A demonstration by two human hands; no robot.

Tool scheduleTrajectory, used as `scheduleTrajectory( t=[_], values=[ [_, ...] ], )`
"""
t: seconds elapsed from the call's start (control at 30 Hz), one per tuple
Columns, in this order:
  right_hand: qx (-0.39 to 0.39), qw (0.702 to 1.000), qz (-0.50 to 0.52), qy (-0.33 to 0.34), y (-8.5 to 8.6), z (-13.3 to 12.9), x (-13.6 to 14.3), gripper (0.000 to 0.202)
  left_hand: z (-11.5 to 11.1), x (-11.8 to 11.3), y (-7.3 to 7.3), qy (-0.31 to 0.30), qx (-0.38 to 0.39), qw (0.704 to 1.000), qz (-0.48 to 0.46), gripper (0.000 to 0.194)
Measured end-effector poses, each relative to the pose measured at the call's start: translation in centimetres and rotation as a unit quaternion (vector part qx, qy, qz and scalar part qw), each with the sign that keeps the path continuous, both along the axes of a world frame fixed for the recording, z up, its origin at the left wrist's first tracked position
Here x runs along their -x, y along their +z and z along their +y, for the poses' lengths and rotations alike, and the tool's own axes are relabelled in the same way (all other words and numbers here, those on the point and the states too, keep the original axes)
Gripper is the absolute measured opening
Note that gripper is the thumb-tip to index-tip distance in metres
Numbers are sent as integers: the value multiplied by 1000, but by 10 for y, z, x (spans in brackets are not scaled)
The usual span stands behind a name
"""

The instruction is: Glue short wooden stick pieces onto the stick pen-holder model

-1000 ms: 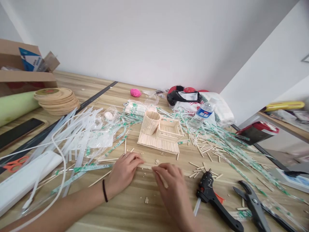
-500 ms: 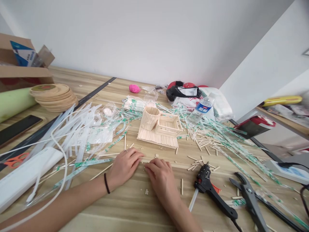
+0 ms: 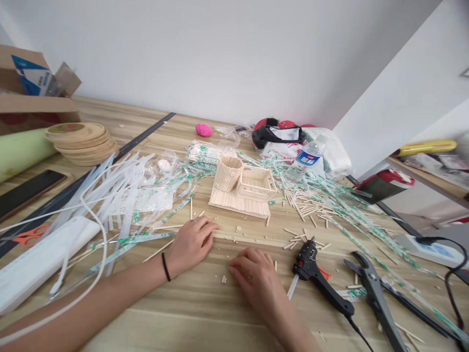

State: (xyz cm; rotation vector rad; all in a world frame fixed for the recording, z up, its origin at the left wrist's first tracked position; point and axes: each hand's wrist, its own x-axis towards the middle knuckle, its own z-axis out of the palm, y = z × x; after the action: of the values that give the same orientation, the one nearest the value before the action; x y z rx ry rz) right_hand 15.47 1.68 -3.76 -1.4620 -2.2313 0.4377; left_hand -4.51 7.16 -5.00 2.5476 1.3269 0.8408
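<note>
My left hand [image 3: 193, 244], with a black band at the wrist, rests on the table with its fingers curled and pressed together. My right hand [image 3: 254, 274] lies to its right, fingers bent and closed toward the thumb. Whatever either hand may hold is hidden or too small to make out. Just left of my right hand sits a little cluster of cut stick bits [image 3: 223, 279], and more crumbs [image 3: 238, 228] are scattered beyond. Farther back stands a model made of thin wooden sticks: a round tower [image 3: 227, 175] and an open box [image 3: 256, 185] on a flat base [image 3: 238, 203].
To the right lie a black hot glue gun [image 3: 311, 274], pliers [image 3: 377, 298] and cut sticks [image 3: 306, 239]. Clear glue sticks [image 3: 120, 181], a white power strip [image 3: 47, 259], orange scissors [image 3: 32, 235] and a phone [image 3: 29, 193] are left. Behind stands a water bottle [image 3: 306, 161].
My right hand has moved right and slightly toward me, away from my left hand. The gap between them is wider. The left hand has barely shifted.
</note>
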Motion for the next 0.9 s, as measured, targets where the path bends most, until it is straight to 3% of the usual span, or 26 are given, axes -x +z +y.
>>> scheduleTrajectory(
  t=[0.2, 0.33, 0.53, 0.7, 0.9],
  values=[
    [15, 1000, 15, -14, -1, -5, -2, 14, -1, -1, 4, -27, -2, 1000, -5, 20],
    [21, 999, 33, -23, -1, -3, -2, 18, -4, -2, 7, -108, -12, 994, 7, 19],
    [-1, 998, 43, -36, -2, -4, -3, 28, -10, -1, 12, -228, -72, 965, 112, 27],
    [-21, 997, 75, -21, 3, -7, -1, 32, -11, 0, 12, -230, -90, 959, 138, 28],
    [-30, 999, 32, 7, 6, -12, 2, 34, -10, -1, 11, -236, -101, 956, 141, 24]
  ],
)
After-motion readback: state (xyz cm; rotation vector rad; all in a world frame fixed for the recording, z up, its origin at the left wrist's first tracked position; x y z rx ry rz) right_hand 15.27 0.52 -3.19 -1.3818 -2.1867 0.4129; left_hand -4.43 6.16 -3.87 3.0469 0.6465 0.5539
